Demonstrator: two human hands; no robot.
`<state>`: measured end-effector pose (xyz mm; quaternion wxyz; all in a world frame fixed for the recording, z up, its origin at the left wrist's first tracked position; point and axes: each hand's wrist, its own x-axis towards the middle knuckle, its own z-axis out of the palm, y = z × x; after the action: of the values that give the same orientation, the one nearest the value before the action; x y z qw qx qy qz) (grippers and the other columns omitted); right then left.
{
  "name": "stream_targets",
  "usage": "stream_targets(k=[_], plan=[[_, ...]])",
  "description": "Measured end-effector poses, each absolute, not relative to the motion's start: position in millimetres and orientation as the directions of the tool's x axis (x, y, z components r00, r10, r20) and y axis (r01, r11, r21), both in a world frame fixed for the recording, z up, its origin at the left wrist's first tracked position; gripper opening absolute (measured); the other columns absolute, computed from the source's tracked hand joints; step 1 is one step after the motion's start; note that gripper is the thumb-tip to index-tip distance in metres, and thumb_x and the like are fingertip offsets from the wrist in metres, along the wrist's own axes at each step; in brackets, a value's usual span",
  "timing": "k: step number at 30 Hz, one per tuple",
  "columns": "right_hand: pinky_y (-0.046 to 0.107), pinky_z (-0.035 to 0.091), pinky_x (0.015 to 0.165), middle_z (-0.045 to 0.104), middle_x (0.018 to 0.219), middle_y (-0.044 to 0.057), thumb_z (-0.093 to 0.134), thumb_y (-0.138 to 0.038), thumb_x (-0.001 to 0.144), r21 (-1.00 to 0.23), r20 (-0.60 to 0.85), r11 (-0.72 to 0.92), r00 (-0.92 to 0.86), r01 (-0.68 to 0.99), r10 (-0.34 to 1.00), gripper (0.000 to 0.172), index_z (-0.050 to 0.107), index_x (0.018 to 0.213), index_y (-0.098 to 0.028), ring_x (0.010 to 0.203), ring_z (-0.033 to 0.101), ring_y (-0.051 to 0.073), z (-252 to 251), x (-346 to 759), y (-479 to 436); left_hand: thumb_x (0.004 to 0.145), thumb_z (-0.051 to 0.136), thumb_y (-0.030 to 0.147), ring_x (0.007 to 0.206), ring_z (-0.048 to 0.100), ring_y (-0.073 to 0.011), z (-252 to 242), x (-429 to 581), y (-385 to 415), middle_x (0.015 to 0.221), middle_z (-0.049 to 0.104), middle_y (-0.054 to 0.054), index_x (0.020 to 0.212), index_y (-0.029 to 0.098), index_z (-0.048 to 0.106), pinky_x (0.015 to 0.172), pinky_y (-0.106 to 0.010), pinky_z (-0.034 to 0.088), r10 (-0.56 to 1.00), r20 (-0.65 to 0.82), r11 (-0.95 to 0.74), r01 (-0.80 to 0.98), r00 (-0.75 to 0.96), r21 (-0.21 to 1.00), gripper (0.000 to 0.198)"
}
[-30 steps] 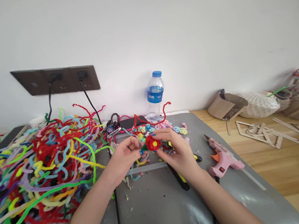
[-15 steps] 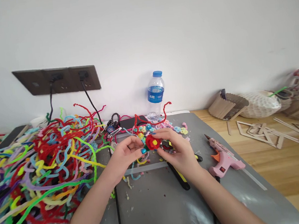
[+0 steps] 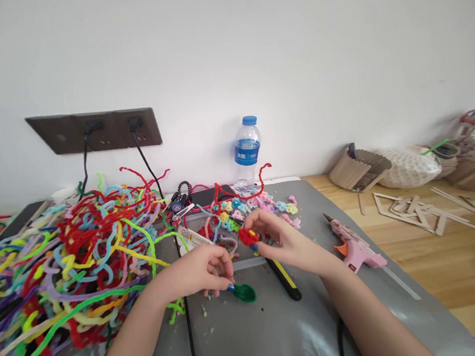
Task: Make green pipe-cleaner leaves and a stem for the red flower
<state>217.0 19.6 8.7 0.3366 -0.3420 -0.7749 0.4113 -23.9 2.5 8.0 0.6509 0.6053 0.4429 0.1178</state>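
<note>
My left hand (image 3: 207, 272) is closed, its thumb and fingers pinching a dark green leaf (image 3: 244, 293) of fuzzy pipe cleaner low over the grey mat. Slightly higher and to the right, my right hand (image 3: 280, 241) grips a red pipe-cleaner flower (image 3: 247, 236) with a bit of yellow showing; the fingertips partly cover it. Pliers with yellow and black handles (image 3: 285, 279) lie under my right hand, their head mostly hidden. Behind both hands is a pile of small pastel pipe-cleaner flowers (image 3: 261, 201).
A big tangle of coloured pipe cleaners (image 3: 80, 262) covers the left side. To the right lies a pink glue gun (image 3: 358, 250). A water bottle (image 3: 247, 151) stands by the wall near a phone (image 3: 205, 196). Wooden sticks (image 3: 414, 210) lie at far right. A black cable (image 3: 190, 336) crosses the mat (image 3: 247, 347).
My hands have moved apart. The left has come down toward me with the green leaf, now separate from the flower. My right hand keeps the red flower, which has turned sideways.
</note>
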Motion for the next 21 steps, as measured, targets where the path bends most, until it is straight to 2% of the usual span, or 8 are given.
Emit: stream_targets(k=[3,6,11,16,18,21], plan=[[0.026,0.052,0.065,0.063,0.087,-0.002,0.061,-0.006,0.079,-0.853,0.072,0.393,-0.669,0.342,0.740,0.030,0.058,0.102,-0.024,0.074,0.059,0.016,14.9,218.1,12.3,0.071,0.069,0.024,0.052,0.061,-0.0119,7.5,-23.2,1.1,0.074,0.069,-0.001,0.078,0.018,0.059,0.045,-0.020,0.042,0.701,-0.443,0.242,0.398,0.559,0.885,0.014],[0.023,0.048,0.056,0.064,0.080,-0.004,0.062,-0.003,0.076,-0.830,-0.047,0.377,-0.723,0.412,0.689,0.033,0.060,0.101,-0.024,0.065,0.056,0.014,19.6,220.6,8.5,0.075,0.068,0.027,0.051,0.061,-0.0134,7.7,-22.9,2.9,0.065,0.062,0.002,0.080,0.019,0.059,0.045,-0.021,0.041,0.763,-0.390,0.199,0.387,0.515,0.901,0.013],[0.022,0.044,0.059,0.065,0.085,-0.004,0.061,0.003,0.070,-0.775,-0.160,0.381,-0.741,0.503,0.652,0.038,0.061,0.096,-0.024,0.070,0.056,0.014,22.9,222.0,6.4,0.079,0.063,0.028,0.048,0.053,-0.0113,7.2,-17.8,6.6,0.072,0.069,0.000,0.081,0.019,0.061,0.046,-0.022,0.038,0.892,-0.239,0.113,0.324,0.383,0.939,0.009],[0.023,0.044,0.065,0.063,0.095,-0.002,0.060,0.006,0.069,-0.745,-0.175,0.421,-0.760,0.517,0.625,0.040,0.061,0.095,-0.024,0.077,0.055,0.014,22.1,221.7,5.1,0.081,0.059,0.026,0.060,0.057,-0.0156,4.2,-6.9,5.6,0.065,0.064,0.000,0.073,0.020,0.060,0.055,-0.024,0.040,0.965,0.009,-0.113,0.385,0.263,0.916,0.010],[0.024,0.043,0.066,0.061,0.097,-0.002,0.063,0.002,0.071,-0.744,-0.177,0.421,-0.760,0.519,0.626,0.038,0.062,0.099,-0.024,0.076,0.053,0.014,22.0,221.5,6.4,0.083,0.058,0.026,0.062,0.058,-0.0161,1.5,-3.9,4.6,0.066,0.063,0.000,0.074,0.020,0.060,0.057,-0.025,0.040,0.967,0.060,-0.163,0.421,0.248,0.892,0.011],[0.025,0.045,0.069,0.059,0.099,-0.001,0.070,-0.009,0.076,-0.778,-0.169,0.376,-0.744,0.503,0.646,0.026,0.064,0.098,-0.023,0.079,0.055,0.015,21.8,218.1,8.5,0.086,0.055,0.028,0.059,0.057,-0.0158,-3.3,-1.7,3.9,0.064,0.061,0.001,0.076,0.021,0.059,0.058,-0.025,0.038,0.965,0.103,-0.215,0.497,0.243,0.841,0.013]])
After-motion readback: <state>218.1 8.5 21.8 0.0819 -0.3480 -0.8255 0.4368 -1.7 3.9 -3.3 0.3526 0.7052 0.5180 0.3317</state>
